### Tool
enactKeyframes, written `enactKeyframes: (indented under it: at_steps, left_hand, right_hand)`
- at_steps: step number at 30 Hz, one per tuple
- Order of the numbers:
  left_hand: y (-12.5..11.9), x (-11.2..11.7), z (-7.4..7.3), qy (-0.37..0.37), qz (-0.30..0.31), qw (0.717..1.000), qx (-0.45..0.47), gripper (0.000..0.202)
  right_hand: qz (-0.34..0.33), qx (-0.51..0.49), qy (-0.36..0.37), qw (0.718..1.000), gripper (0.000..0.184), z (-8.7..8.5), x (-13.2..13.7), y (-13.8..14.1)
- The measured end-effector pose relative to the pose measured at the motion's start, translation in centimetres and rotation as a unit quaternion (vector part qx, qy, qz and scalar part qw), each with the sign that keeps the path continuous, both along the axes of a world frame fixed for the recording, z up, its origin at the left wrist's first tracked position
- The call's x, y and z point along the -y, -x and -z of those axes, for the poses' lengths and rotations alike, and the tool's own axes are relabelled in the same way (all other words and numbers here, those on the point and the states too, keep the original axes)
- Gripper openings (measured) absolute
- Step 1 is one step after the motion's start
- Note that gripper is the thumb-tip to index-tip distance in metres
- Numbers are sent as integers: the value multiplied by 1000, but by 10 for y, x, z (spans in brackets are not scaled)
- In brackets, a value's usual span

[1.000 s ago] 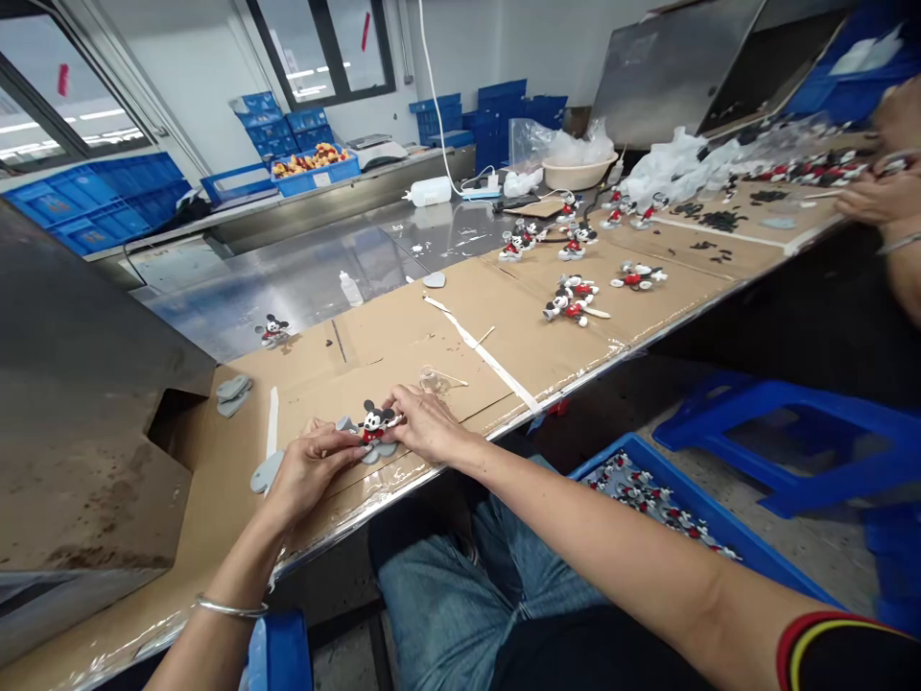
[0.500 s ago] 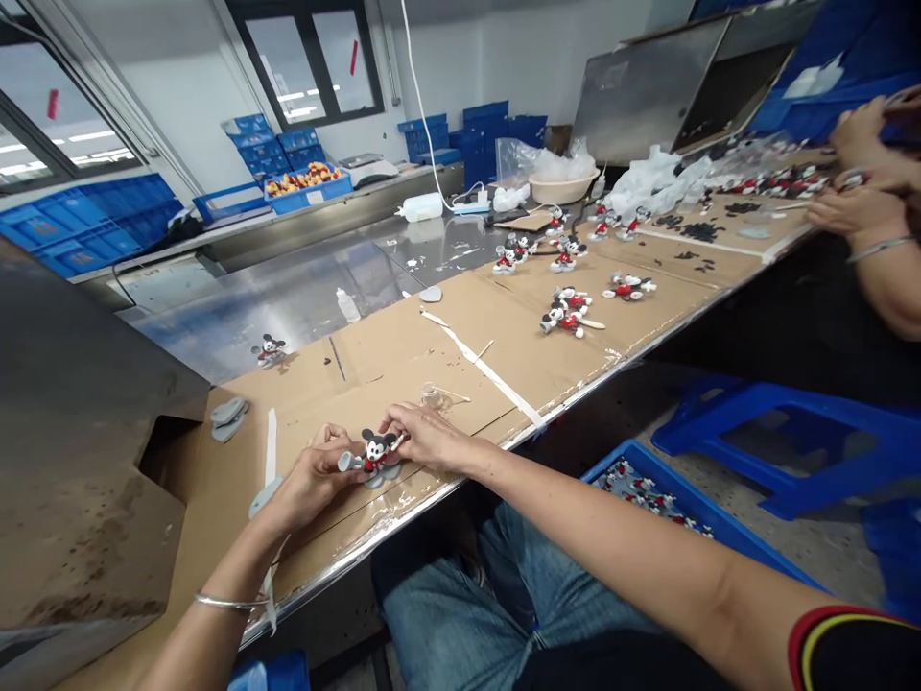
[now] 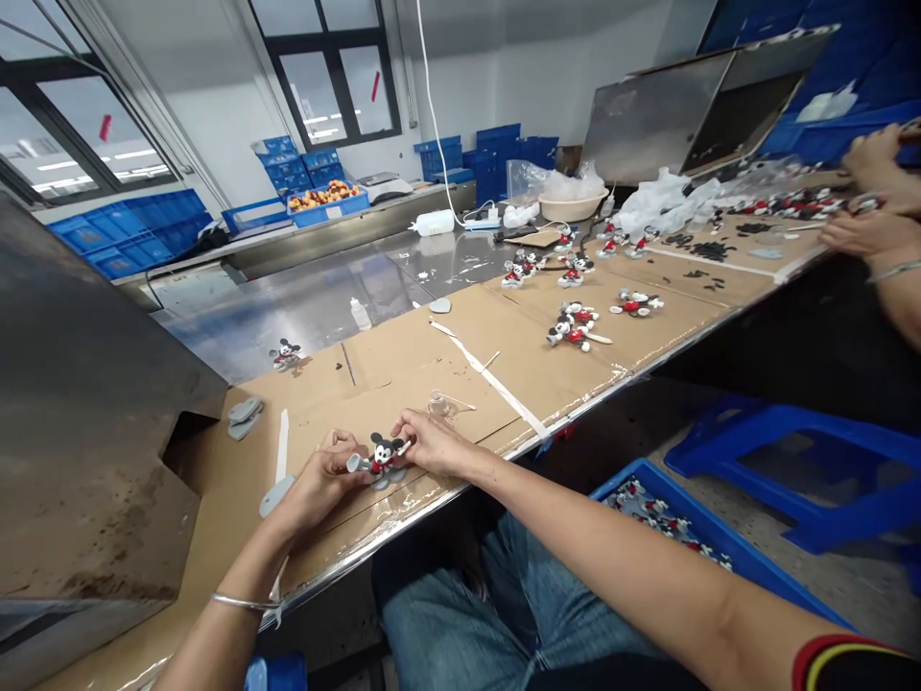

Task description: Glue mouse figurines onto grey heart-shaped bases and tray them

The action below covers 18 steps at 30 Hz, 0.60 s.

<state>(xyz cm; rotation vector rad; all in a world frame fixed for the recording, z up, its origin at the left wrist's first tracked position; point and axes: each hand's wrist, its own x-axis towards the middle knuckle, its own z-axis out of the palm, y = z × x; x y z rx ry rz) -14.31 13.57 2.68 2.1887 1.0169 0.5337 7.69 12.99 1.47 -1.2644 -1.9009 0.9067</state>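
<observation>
A small cartoon mouse figurine [image 3: 381,459] with black ears and a red body stands upright on a grey base at the table's front edge. My left hand [image 3: 332,477] is closed on its left side, beside a grey cup-shaped part. From the other side my right hand [image 3: 432,441] pinches at the figurine's white arm or hand; the fingertips hide the exact contact. Behind my right hand sit a small clear cup [image 3: 437,403] and a thin stick [image 3: 460,403]. A grey flat base piece [image 3: 276,495] lies beside my left wrist.
More grey bases [image 3: 245,416] and a finished-looking figurine [image 3: 286,354] are at left, near a metal box [image 3: 93,413]. Several figurines [image 3: 572,331] lie further right. A blue crate [image 3: 648,509] of figurines stands below the table edge. A co-worker's hands [image 3: 870,221] are at far right.
The camera view has tilted slightly, so the scene sits a little lower and further right. Both hands stay on the figurine, with little visible change in their grip.
</observation>
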Motion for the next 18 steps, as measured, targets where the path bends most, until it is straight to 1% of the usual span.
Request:
enactKeyframes:
  at_steps: [5, 11, 18]
  left_hand:
    - [0, -3, -2, 4, 9, 1000, -2, 21]
    - [-3, 5, -4, -3, -28, 999, -15, 24]
    - [-5, 11, -3, -5, -64, 998, -2, 22]
  right_hand:
    - [-14, 29, 3, 999, 31, -3, -4, 1]
    - [6, 63, -23, 998, 33, 1, -3, 2]
    - [18, 97, -40, 994, 31, -1, -1, 2]
